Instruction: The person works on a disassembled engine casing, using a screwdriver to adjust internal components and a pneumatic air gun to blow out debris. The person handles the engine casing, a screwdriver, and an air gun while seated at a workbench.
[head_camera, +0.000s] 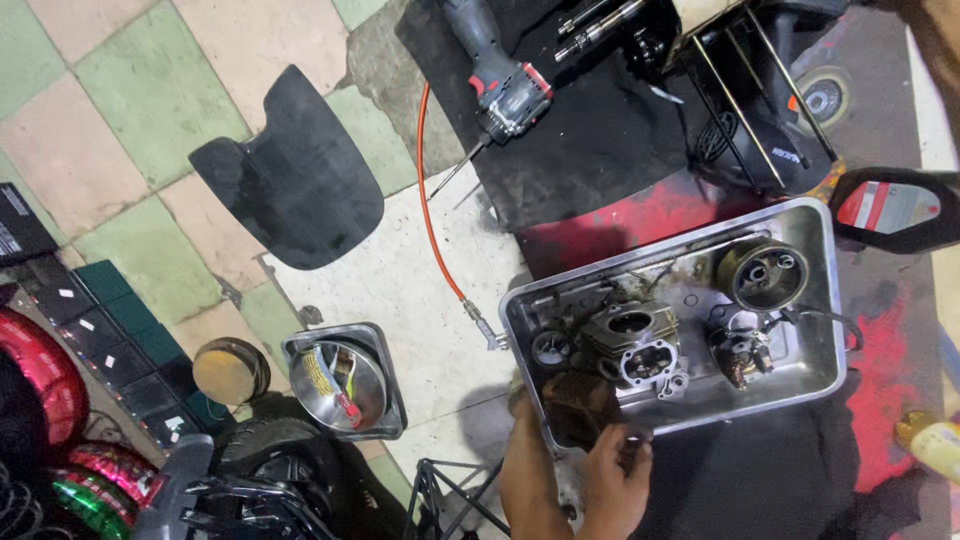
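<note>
Right hand (612, 480) sits at the near edge of a rectangular shiny metal tray (820, 300), fingers curled, grip closed on a small dark part at the fingertips; what that part is, cannot tell. Left hand (525, 450) lies just beside it to the left, touching the tray's near-left corner and a brown ribbed cylinder block (580, 405) that lies in that corner; its fingers are mostly hidden, so open or closed cannot tell. The cylinder block is directly ahead of both hands, touching or nearly touching them. Further ahead in the tray lies a grey metal cylinder head (632, 343) with round ports, with a small round metal piece to its left. To the right of it, a small dark wired assembly (740, 350), and beyond that a dark round drum-shaped part (760, 272) in the far right corner. Well left of the hands, on the tiled floor (150, 120), a smaller square tray holding a steel bowl (345, 385). Far ahead, a grey-red cordless power tool (500, 80) on a black mat.
</note>
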